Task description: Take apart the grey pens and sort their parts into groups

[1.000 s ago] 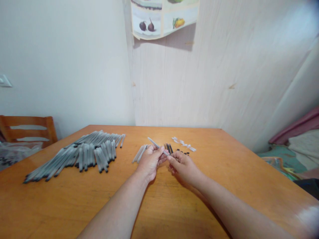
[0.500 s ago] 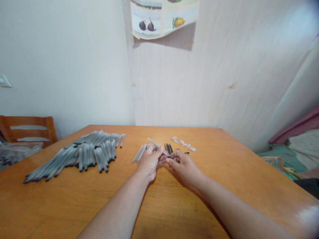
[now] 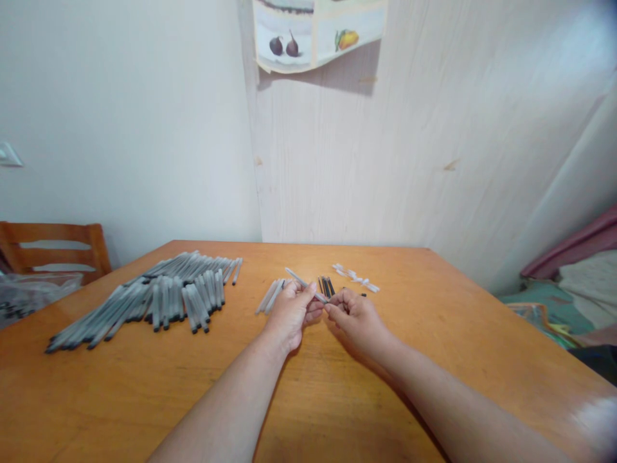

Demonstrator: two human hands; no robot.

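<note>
We see 1 pen (image 3: 295, 276) above the table (image 3: 308, 399), in front of the person. Its long axis slants: 1 end points away and to the left, the other back toward the right hand (image 3: 355, 315). The left hand (image 3: 290, 313) has its fingers closed around the shaft; the right thumb and fingers pinch the near end. Compared with 1.0 s ago, we find the pen's slant nearly unchanged, while the right hand hides more of the black caps (image 3: 363, 295).
</note>
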